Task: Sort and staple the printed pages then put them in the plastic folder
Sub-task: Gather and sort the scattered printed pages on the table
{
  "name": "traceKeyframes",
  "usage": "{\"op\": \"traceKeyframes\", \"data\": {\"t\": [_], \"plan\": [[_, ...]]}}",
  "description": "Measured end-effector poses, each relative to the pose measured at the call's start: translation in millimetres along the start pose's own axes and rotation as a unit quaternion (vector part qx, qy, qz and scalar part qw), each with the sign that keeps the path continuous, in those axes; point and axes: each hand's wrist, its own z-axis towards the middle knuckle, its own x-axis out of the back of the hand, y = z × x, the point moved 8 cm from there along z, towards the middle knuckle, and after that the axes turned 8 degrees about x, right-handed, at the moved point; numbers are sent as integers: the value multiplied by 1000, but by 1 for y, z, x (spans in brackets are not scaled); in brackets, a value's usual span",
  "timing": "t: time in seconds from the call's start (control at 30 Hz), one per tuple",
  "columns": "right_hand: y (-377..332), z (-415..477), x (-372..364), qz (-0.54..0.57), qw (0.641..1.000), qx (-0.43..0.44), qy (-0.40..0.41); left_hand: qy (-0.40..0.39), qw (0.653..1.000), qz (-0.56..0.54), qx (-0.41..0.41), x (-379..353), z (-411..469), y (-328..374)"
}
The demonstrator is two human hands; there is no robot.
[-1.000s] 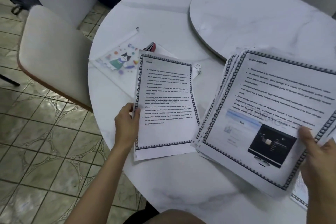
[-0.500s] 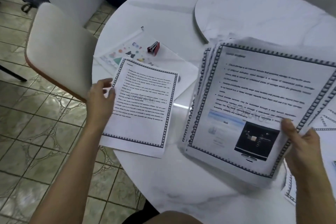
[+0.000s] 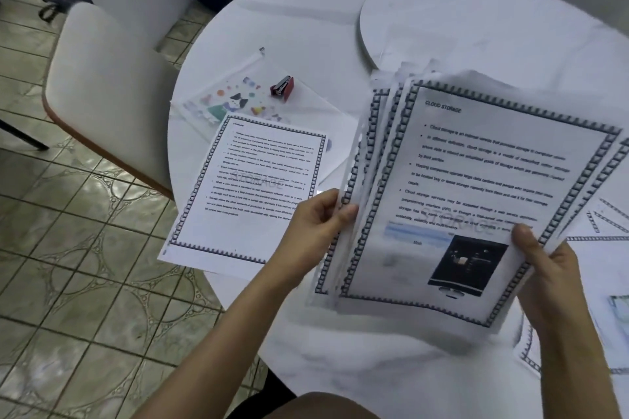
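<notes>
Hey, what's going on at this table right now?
A person is sorting printed pages. Both hands hold a fanned stack above the round table: the left hand pinches its left edge, the right hand grips its lower right edge. One page lies flat on the table, overlapping the plastic folder; the red stapler sits nearby, untouched.

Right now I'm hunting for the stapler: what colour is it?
The stapler is red with a dark metal top; head view shows it best.

Both hands point(image 3: 315, 219) point(image 3: 548, 269) grip the page stack point(image 3: 469, 194) – single page point(image 3: 252, 194) beside
</notes>
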Motion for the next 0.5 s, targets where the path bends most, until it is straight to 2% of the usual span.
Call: {"op": "traceKeyframes", "data": {"t": [0.13,0.27,0.5], "plan": [[-11,0,22,-14,999,29,38,29,999,-15,28,2,7,-12],[-22,3,58,-26,997,61,49,73,995,53,47,4,21,-33],[5,20,135,-74,996,11,48,132,970,193,72,2,38,-60]]}}
